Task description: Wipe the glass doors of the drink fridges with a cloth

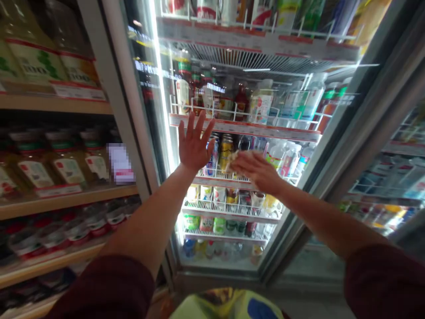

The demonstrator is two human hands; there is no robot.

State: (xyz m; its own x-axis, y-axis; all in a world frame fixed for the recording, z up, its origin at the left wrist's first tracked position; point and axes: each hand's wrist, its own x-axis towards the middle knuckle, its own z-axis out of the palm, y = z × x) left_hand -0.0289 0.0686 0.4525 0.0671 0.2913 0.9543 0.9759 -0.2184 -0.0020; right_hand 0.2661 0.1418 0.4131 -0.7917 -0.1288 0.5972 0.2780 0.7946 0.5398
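Observation:
My left hand (196,144) is raised with its fingers spread, palm toward the glass door (146,88) of a lit drinks cooler. It seems to rest flat on the glass. To its right, my right hand (257,170) is bent over a pale, crumpled cloth (233,160), pressed under its fingers near the glass. Part of the cloth is hidden by the hand, and motion blurs it. Behind the hands stand cans, among them a gold can (226,148), and bottles on wire-fronted shelves (245,127).
On the left, an open shelf unit (66,197) holds several juice bottles (35,170) and red-lidded tubs (53,239). A metal door frame (332,177) runs along the right, with another drinks cooler (381,177) beyond. Yellow-green fabric (226,305) shows at the bottom.

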